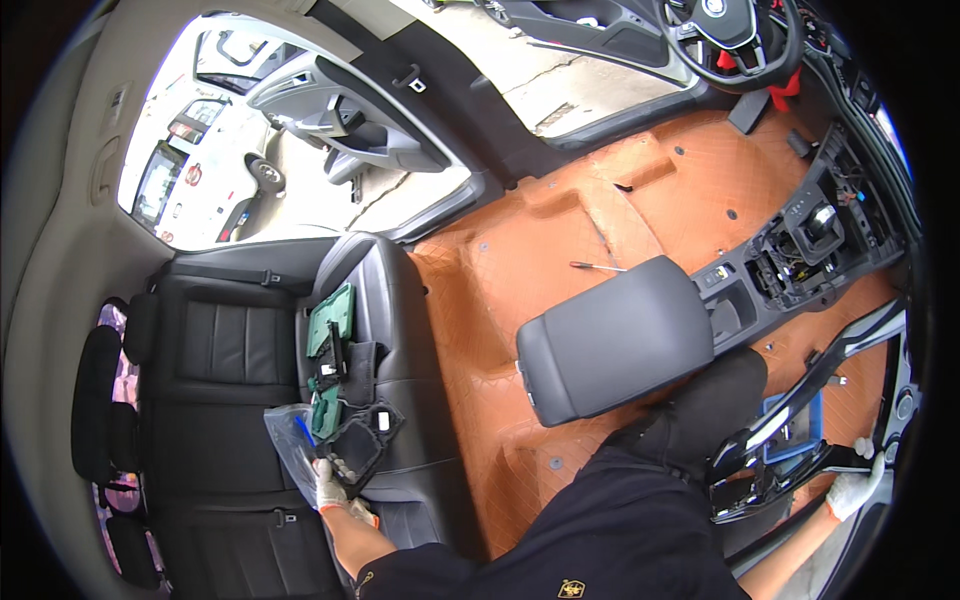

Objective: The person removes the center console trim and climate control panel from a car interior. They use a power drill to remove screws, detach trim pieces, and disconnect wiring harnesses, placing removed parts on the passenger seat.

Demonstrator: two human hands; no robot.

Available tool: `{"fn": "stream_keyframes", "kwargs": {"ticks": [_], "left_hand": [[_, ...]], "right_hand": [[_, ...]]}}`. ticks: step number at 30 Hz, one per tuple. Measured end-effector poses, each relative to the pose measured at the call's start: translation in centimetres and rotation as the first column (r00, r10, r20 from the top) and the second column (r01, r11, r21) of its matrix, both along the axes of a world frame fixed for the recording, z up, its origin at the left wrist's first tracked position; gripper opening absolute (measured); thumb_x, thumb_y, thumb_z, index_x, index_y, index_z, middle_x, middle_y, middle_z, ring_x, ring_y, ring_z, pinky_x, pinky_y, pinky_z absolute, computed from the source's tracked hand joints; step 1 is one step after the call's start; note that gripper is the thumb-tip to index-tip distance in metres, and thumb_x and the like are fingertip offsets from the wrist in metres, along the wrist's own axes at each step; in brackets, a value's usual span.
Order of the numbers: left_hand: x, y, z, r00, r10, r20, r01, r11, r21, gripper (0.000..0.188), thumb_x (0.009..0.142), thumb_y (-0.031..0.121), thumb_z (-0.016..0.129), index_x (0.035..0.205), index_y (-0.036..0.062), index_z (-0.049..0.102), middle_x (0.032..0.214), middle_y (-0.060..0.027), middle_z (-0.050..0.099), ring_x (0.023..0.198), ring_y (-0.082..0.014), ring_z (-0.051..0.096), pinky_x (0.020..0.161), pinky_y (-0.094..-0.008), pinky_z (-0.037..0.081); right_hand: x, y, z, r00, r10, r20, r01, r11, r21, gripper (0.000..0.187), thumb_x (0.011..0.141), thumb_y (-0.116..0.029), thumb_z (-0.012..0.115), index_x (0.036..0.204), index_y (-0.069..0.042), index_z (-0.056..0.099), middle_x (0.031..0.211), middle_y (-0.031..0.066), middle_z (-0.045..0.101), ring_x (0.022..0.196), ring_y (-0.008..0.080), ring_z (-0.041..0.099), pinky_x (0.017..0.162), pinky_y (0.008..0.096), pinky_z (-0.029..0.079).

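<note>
My left hand (328,486), in a white glove, is closed at the edge of a clear plastic bag (287,440) on the rear seat. Its fingertips are partly hidden, and a blue strip shows in the bag. Black plastic parts (362,440) lie right beside this hand, with green cases (332,318) and a black tool (330,360) farther off. At the far right my right hand (853,492), also gloved, has its fingers bent around the lower bar of a black frame (730,465) with bright silver strips.
Black rear seats (230,400) fill the left. An armrest console (615,340) stands over the orange quilted floor (480,300), a screwdriver (597,266) beside it. A blue tray (812,412) lies behind the black frame. The opened centre console (790,260) shows wiring. Left-side doors (350,120) stand open.
</note>
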State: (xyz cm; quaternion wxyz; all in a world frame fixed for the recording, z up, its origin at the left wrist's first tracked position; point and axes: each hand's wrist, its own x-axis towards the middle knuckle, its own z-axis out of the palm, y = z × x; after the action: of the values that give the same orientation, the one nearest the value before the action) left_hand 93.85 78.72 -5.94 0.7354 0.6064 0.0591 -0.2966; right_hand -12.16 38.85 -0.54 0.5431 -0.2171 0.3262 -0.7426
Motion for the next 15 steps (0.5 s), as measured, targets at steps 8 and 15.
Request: {"fn": "stream_keyframes", "kwargs": {"ticks": [8,15], "left_hand": [[1.9,-4.2,1.3,0.992,-0.126,-0.02,0.128,0.976,0.179,0.022,0.107,0.035,0.068,0.119,0.0167,0.07,0.093,0.001,0.07,0.076,-0.0161,0.067,0.066,-0.0376,0.058],[0.6,-15.6,0.0,0.859,-0.452,0.243,0.018,0.499,0.866,0.021,0.105,0.03,0.069,0.118,0.0143,0.074,0.101,-0.003,0.074,0.089,-0.0204,0.071,0.078,-0.0366,0.059]], "right_hand": [[1.4,0.0,0.7,0.983,-0.182,-0.026,0.184,0.976,0.115,0.03,0.108,-0.031,0.059,0.111,-0.001,0.054,0.095,0.0081,0.054,0.093,0.0232,0.055,0.091,0.0409,0.048],[9.5,-0.9,2.3,0.914,-0.395,0.094,0.387,0.918,0.092,0.037,0.093,-0.017,0.067,0.126,-0.003,0.057,0.105,0.0173,0.069,0.081,0.0236,0.066,0.076,0.0418,0.056]]}}
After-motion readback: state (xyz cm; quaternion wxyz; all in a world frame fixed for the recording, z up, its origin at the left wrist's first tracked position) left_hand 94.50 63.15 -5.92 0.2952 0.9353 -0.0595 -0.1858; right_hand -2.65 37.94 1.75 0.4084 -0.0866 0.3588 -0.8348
